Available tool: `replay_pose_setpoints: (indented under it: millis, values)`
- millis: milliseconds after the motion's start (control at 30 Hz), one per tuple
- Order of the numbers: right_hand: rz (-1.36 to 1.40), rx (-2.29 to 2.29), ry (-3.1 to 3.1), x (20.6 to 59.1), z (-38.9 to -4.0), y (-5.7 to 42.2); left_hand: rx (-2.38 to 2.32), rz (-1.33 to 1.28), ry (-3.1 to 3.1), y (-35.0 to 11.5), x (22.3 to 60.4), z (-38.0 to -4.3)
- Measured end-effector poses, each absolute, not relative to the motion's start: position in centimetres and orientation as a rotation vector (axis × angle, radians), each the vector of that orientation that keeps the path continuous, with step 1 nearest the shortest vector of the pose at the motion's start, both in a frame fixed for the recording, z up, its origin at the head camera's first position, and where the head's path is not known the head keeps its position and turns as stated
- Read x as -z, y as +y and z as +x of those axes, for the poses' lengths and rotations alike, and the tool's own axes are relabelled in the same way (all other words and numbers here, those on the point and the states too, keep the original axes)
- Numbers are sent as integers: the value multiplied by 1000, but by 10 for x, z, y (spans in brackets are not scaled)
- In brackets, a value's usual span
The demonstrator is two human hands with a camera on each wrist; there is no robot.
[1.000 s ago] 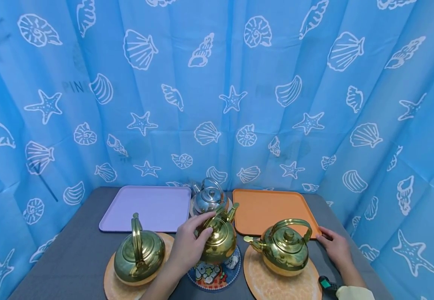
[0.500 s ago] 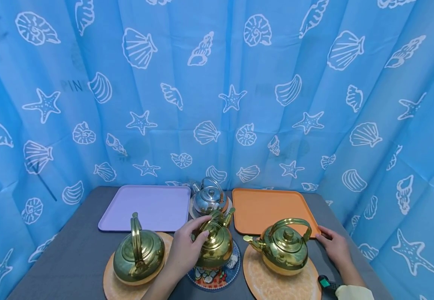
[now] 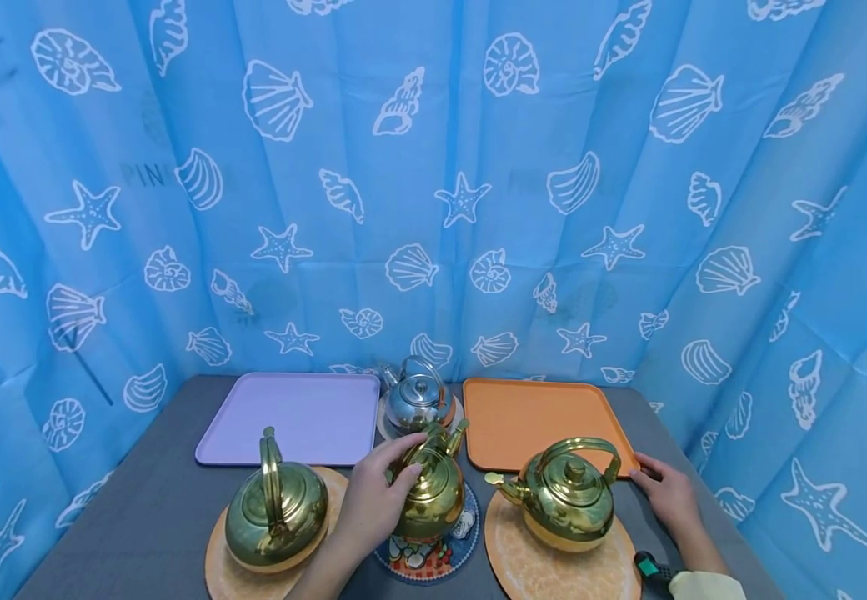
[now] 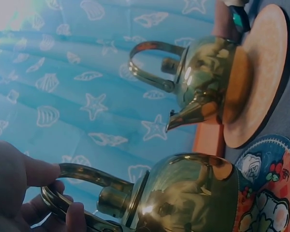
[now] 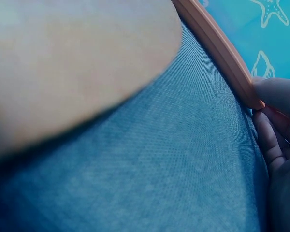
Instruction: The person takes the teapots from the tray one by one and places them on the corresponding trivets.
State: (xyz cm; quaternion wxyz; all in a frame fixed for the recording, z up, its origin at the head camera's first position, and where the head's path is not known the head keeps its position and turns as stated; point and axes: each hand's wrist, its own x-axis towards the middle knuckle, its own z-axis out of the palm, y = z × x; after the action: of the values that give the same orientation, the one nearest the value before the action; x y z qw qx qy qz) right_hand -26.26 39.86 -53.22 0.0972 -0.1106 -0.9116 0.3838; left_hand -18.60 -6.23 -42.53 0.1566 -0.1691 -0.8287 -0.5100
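Note:
My left hand (image 3: 373, 492) grips the arched handle of the middle brass kettle (image 3: 433, 504). In the left wrist view, the thumb and fingers (image 4: 76, 220) curl round that handle beside the lidded kettle body (image 4: 198, 198). The kettle stands over a round mat with a cartoon print (image 3: 422, 568), its spout pointing away to the right. At the orange tray's (image 3: 531, 417) near right corner is my right hand (image 3: 669, 496). Its thumb lies on the rim (image 5: 227, 58) in the right wrist view, with the fingers bent beneath, pinching the corner.
Brass kettles sit on round tan mats at left (image 3: 291, 508) and right (image 3: 572, 500); the right one overlaps the orange tray's near edge. A silver kettle (image 3: 418, 404) stands behind the middle one. A purple tray (image 3: 291, 421) lies back left. A blue curtain (image 3: 433, 208) surrounds the table.
The middle kettle has come down and slightly towards me in my left hand, then stays nearly in place over the last half second. The right hand has kept its place on the tray.

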Motion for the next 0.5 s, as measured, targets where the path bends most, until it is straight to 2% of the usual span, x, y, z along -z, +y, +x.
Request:
replay_pose_setpoints:
  millis: [500]
  values:
    - [-348, -1153, -2708, 531, -263, 397, 1459, -520, -2417, -65, 426, -189]
